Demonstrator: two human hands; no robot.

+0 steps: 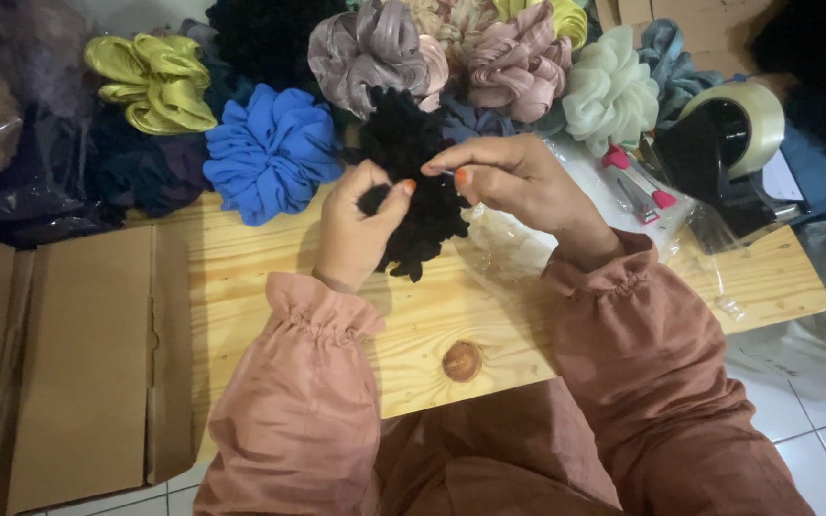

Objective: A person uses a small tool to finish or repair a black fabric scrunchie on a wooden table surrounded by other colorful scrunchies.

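A black ruffled scrunchie [411,153] is held up over the pale wooden table [241,268]. My left hand [356,229] grips its lower left side, thumb and fingers pinched into the fabric. My right hand [513,177] pinches its right edge from above. Both wrists wear gathered rust-coloured sleeves. A crumpled clear plastic bag [509,253] lies on the table just under my right hand.
Several scrunchies are piled along the table's back: blue [270,153], yellow-green [153,84], mauve [370,53], pink [518,67], pale green [609,96]. A tape dispenser [733,134] and a red-handled tool [638,182] sit at right. A cardboard box [78,363] stands at left.
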